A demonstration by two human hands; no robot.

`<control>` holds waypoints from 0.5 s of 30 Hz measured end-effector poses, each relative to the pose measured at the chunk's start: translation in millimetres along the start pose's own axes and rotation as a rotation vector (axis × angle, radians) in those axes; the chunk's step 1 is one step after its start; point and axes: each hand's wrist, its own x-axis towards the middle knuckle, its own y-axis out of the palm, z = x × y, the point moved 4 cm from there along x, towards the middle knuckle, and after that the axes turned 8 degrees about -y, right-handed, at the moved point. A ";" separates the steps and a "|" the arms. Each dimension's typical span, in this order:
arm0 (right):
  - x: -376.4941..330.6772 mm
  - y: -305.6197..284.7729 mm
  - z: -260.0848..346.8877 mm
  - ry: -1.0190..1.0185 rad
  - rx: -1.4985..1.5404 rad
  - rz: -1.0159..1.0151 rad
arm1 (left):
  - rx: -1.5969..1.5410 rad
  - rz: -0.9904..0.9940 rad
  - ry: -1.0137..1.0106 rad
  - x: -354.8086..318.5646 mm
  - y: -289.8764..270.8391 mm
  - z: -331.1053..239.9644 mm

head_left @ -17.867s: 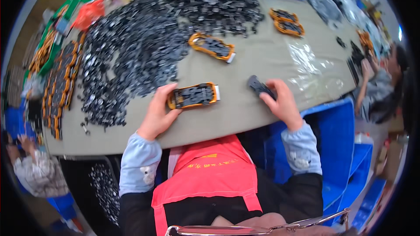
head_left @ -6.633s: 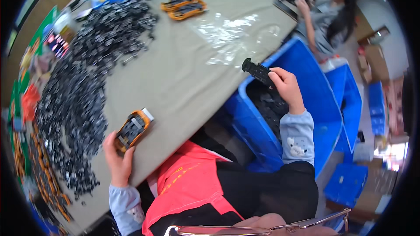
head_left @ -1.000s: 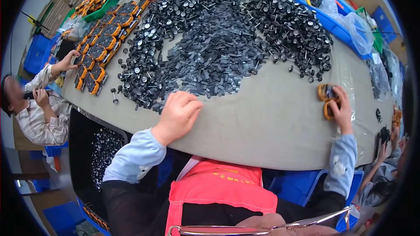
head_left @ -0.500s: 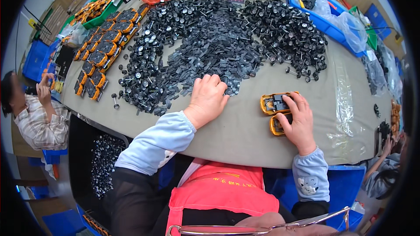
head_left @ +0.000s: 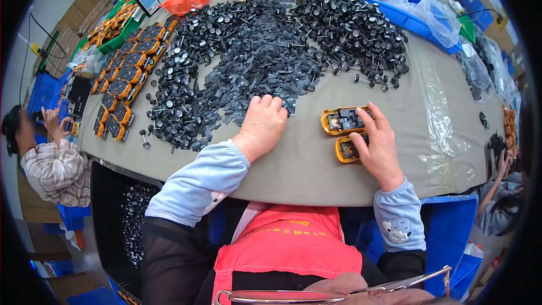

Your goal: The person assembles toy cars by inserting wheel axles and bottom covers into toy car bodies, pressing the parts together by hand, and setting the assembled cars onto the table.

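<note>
both hands [head_left: 379, 146] barely moved; orange shells [head_left: 344, 120] stay put.

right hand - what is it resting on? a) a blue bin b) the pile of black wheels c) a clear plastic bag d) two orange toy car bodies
d: the right hand lies on two orange toy car bodies set side by side on the table, while the left hand is at the edge of the pile of black parts.
</note>
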 end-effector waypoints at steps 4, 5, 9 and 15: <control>-27.9 -5.8 -9.6 -0.070 -0.063 -0.022 | -0.231 0.069 -0.010 -21.7 -15.2 -0.9; -33.5 -3.4 -8.2 -0.079 -0.099 -0.045 | -0.231 0.115 -0.032 -26.9 -17.9 -0.5; -40.9 -8.7 4.4 -0.087 -0.111 -0.032 | -0.295 0.059 -0.089 -43.5 -21.1 7.1; -46.2 -6.0 19.0 -0.071 -0.184 -0.072 | -0.418 -0.028 -0.103 -45.1 -19.5 2.0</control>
